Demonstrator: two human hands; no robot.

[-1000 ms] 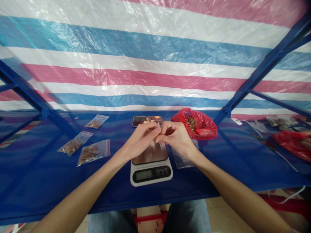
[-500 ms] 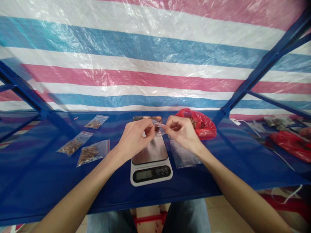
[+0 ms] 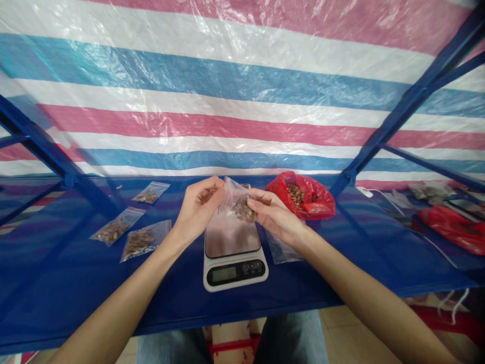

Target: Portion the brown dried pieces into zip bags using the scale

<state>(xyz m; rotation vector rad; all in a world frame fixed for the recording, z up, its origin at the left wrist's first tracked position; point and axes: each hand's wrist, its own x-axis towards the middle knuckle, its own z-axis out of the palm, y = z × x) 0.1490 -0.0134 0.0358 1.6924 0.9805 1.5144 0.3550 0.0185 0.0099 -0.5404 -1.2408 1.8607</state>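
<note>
A small clear zip bag [image 3: 235,198] with brown pieces in it is held between my two hands, above the steel plate of a white kitchen scale [image 3: 232,240]. My left hand [image 3: 202,205] pinches the bag's top edge at the left. On the other side, my right hand [image 3: 275,210] is closed on the lower, filled end. The scale's display looks like it reads zero. Just beyond my right hand lies an open red plastic bag [image 3: 318,197] with loose brown pieces [image 3: 294,194]. Flat clear bags [image 3: 282,247] lie partly under my right wrist.
Three filled zip bags lie at the left: a back one [image 3: 150,193], a middle one [image 3: 117,226] and a front one [image 3: 146,240]. Blue metal posts rise at both sides of the blue tabletop [image 3: 178,298]. Another red bag [image 3: 450,227] and a white cord [image 3: 435,245] are at the right.
The zip bag has turned sideways and now shows its filled end at the right. My left hand has moved left to its top edge; my right hand has shifted to the filled end.
</note>
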